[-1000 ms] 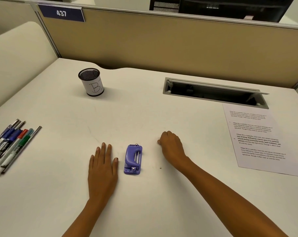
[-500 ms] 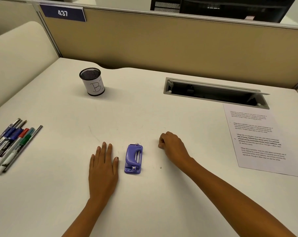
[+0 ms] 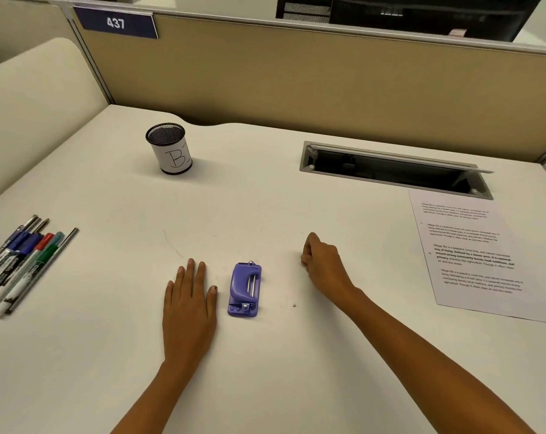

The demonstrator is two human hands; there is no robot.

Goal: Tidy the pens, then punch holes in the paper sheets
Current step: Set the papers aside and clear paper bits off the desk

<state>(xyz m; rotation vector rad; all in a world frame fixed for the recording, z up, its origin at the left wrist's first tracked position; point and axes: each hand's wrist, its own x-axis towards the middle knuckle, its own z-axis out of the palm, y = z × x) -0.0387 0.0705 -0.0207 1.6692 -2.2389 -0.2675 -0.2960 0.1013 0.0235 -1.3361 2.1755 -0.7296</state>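
Left hand (image 3: 188,311) flat, empty; right hand (image 3: 323,264) loosely curled, empty. Pens (image 3: 18,264) far left, cup (image 3: 169,148) far: careless reach risks toppling cup, scattering pens.

Left hand (image 3: 188,311) flat, palm down; right hand (image 3: 323,264) loosely curled.

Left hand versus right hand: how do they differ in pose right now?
The left hand lies flat, palm down, fingers stretched out, just left of the purple hole punch; the right hand is curled into a loose fist. The left hand sits nearer the punch, though not touching it; the right hand lies further off, between the punch and the paper sheet. Both rest on the desk and hold nothing visible.
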